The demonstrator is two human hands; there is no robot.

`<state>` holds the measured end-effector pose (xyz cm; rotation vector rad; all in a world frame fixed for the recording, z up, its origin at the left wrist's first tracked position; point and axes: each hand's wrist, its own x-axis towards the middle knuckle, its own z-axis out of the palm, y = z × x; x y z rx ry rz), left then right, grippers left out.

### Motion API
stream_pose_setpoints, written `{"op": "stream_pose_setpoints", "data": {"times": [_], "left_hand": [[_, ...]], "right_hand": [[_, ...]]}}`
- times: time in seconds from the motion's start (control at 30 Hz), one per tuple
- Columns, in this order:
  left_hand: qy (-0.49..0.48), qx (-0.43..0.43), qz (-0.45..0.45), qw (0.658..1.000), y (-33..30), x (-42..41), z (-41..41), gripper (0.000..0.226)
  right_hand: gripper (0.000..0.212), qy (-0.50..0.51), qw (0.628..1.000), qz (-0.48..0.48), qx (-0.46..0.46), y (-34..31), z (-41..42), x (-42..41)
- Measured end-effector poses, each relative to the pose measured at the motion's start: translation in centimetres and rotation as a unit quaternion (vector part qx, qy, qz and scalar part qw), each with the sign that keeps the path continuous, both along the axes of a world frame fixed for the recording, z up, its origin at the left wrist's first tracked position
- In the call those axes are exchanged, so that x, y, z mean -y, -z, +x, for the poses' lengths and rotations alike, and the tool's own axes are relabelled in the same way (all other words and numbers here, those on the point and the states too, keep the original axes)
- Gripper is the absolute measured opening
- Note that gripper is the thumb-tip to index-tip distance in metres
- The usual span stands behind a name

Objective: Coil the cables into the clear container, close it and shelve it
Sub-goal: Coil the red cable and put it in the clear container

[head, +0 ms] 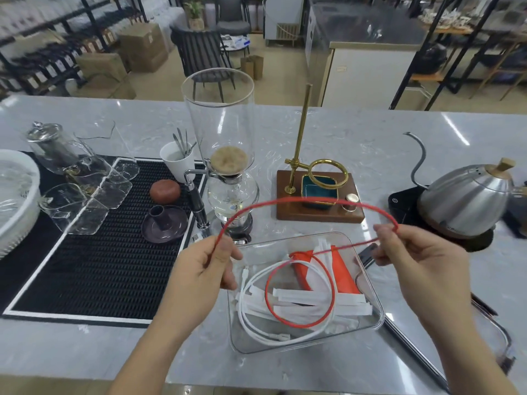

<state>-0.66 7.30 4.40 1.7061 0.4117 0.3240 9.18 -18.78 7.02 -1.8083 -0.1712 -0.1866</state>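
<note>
A clear container (pixel 373 305) sits on the marble counter in front of me. Inside lie a coiled white cable (pixel 251 323), white paper strips and an orange packet. A red cable (pixel 299 200) arcs above the container between my hands, and its lower part forms a loop (pixel 328 289) inside the container. My left hand (pixel 205 269) pinches the red cable at the container's left corner. My right hand (pixel 410 252) pinches it above the right side. The clear lid (pixel 490 332) lies to the container's right, partly under my right arm.
A glass siphon brewer (pixel 225 155) stands just behind the container. A brass stand on a wooden base (pixel 319 206) is behind, a steel kettle (pixel 467 195) on the right. A black mat (pixel 94 252) with glassware and a dark saucer covers the left.
</note>
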Motion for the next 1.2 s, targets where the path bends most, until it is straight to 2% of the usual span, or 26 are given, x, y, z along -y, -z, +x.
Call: {"op": "stream_pose_setpoints", "data": {"times": [0.1,0.23,0.4,0.5,0.57,0.6,0.67,0.73,0.83,0.9,1.03,1.13,1.2], "left_hand": [[0.016,-0.013,-0.15,0.988,-0.5,0.6,0.5,0.038],[0.066,-0.016,-0.353,0.933,-1.3,1.0,0.9,0.039],[0.123,0.05,-0.47,0.872,-2.0,2.0,1.1,0.029],[0.158,0.094,-0.489,0.853,-2.5,2.7,1.3,0.027],[0.173,0.111,-0.45,0.869,-2.9,3.3,1.6,0.025],[0.174,0.117,-0.403,0.891,-3.1,3.6,1.7,0.024],[0.162,0.132,-0.245,0.947,-3.6,4.4,2.0,0.022],[0.162,0.152,-0.101,0.97,-3.8,5.3,2.5,0.021],[0.171,0.161,0.048,0.971,-3.8,6.3,3.1,0.021],[0.172,0.164,0.108,0.965,-3.8,6.6,3.4,0.024],[0.171,0.169,0.172,0.955,-3.8,6.6,3.7,0.028],[0.163,0.16,0.196,0.954,-3.6,6.6,3.7,0.029],[0.162,0.142,0.211,0.953,-3.5,6.6,3.6,0.031]], "right_hand": [[0.013,0.008,1.0,-0.024,0.0,0.6,0.3,-0.3],[0.021,-0.042,0.996,0.05,-0.056,0.7,0.0,-1.3],[0.027,-0.042,0.997,0.016,-0.057,1.9,-0.3,-3.0],[0.024,-0.052,0.997,-0.049,-0.037,2.7,-0.3,-3.9],[0.023,-0.077,0.99,-0.116,-0.018,2.7,-0.5,-4.4],[0.025,-0.091,0.985,-0.148,-0.009,2.5,-0.7,-4.7],[0.029,-0.124,0.972,-0.198,0.013,1.9,-1.3,-5.2],[0.028,-0.165,0.959,-0.228,0.017,1.5,-1.8,-5.6],[0.012,-0.206,0.956,-0.209,-0.023,1.2,-2.6,-6.1],[0.021,-0.211,0.952,-0.221,0.0,1.0,-2.8,-6.4],[0.038,-0.23,0.948,-0.221,0.015,1.0,-3.1,-6.3],[0.058,-0.235,0.953,-0.193,0.007,1.0,-3.3,-6.0],[0.06,-0.241,0.953,-0.186,0.006,0.9,-3.4,-5.9]]}}
